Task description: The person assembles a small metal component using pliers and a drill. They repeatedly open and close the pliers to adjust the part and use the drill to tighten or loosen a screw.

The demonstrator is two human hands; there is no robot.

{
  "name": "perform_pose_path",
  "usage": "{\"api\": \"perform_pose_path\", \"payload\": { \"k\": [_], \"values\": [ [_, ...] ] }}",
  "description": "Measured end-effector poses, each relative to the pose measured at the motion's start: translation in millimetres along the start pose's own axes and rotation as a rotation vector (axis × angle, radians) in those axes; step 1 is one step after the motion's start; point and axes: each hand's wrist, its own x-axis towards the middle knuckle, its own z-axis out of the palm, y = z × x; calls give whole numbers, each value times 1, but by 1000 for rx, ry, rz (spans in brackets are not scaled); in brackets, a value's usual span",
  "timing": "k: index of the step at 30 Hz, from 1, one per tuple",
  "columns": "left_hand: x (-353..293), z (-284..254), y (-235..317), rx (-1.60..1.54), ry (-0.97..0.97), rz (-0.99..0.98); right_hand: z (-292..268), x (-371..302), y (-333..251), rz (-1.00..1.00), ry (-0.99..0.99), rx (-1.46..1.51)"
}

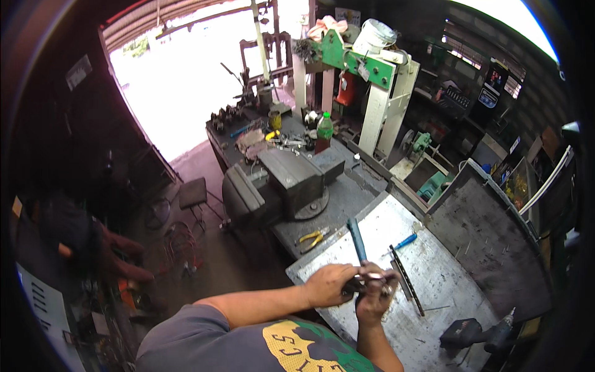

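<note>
Both hands are brought together above the near part of a grey metal-topped table [378, 223]. My left hand [330, 284] is closed, its fingers curled round a dark piece that I cannot make out. Facing it, my right hand [373, 301] is raised with bent fingers gripping a small shiny metal part [375, 276], blurred and partly hidden by the fingers. A tool with a blue-grey handle [357, 239] points away from the hands; its near end is hidden behind them. To the right lie a blue-handled screwdriver [406, 240] and a long dark perforated strip [407, 282].
Yellow-handled pliers [311, 239] lie left of the metal top. Beyond stands a large bench vise [291, 180], with a green bottle [324, 127] and scattered tools behind it. A cordless drill [477, 333] rests at the near right. A stool [193, 193] stands on the left floor.
</note>
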Motion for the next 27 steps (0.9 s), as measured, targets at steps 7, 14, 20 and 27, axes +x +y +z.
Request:
{"api": "perform_pose_path", "payload": {
  "k": [7,14,20,27],
  "values": [
    [4,-21,-4,392,48,130,-78,-18,-23,271,-291,-575],
    [2,-9,8,419,-189,205,-114,-51,-39,124,-442,-965],
    [6,6,9,424,-235,232,-115,-65,-46,508,-254,-630],
    [5,19,5,303,-193,245,-98,-81,-35,369,44,-336]
  ]
}}
